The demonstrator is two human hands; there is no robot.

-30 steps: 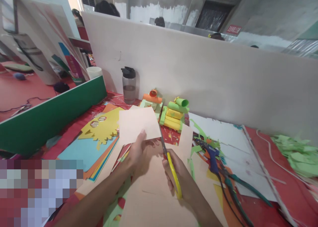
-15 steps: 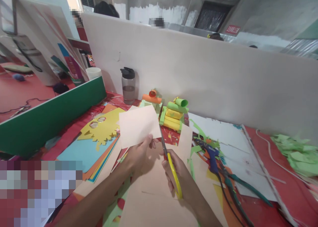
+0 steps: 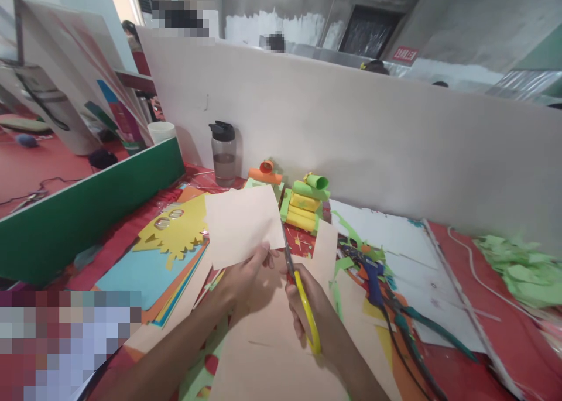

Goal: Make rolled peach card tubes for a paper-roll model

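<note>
My left hand (image 3: pixel 250 275) pinches the lower edge of a pale peach sheet of paper (image 3: pixel 241 222), thumb on top. My right hand (image 3: pixel 309 307) is closed around the yellow handle of a pair of scissors (image 3: pixel 308 310). The blades point up and away from me, along the right edge of the held sheet; whether they touch it I cannot tell. Beneath both hands lies a larger peach sheet (image 3: pixel 272 366). Straight behind the held sheet stand a rolled-paper model in green and yellow (image 3: pixel 305 205) and one with orange rolls (image 3: pixel 266 175).
A water bottle (image 3: pixel 223 155) stands by the white partition (image 3: pixel 329 120). On the left are a yellow cut-out (image 3: pixel 175 225) and coloured sheets (image 3: pixel 136 278). A blue glue gun (image 3: pixel 373 278), green-handled pliers (image 3: pixel 439 331) and crumpled green paper (image 3: pixel 518 272) lie to the right.
The view has shifted slightly. The held sheet is tilted a little differently, its left edge lower. Both hands keep their grips, and the scissors stay by the sheet's right edge.
</note>
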